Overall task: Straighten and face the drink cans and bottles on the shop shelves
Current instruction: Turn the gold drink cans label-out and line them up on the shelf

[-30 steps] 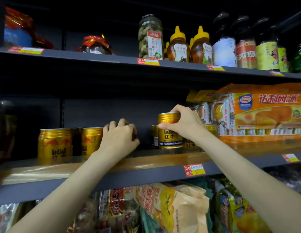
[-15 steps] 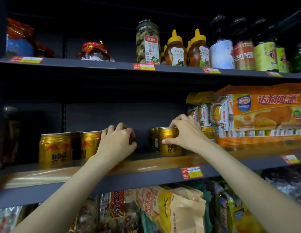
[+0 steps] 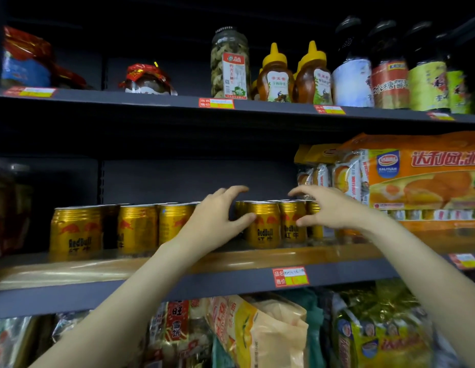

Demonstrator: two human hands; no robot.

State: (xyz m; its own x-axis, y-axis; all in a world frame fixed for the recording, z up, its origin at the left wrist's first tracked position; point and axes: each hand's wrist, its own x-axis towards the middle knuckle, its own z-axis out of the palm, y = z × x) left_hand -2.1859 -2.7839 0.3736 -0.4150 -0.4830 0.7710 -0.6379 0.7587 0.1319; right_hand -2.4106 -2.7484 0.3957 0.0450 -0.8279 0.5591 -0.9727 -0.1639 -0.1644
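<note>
Gold Red Bull cans (image 3: 263,224) stand in a row on the middle shelf (image 3: 231,284) — labels mostly facing out. The left hand (image 3: 217,219) and right hand (image 3: 329,208) hover spread-fingered before them, gripping nothing — the left thumb touches one can.

Gold drink cans (image 3: 263,224) glossy ribbed metal, middle shelf (image 3: 231,284) matt dark grey painted metal edge, glossy clear film over its deck, price tag (image 3: 290,276) paper, orange cake packs (image 3: 422,179) shiny plastic wrap, honey bottles (image 3: 276,75) clear glossy plastic, yellow caps
</note>
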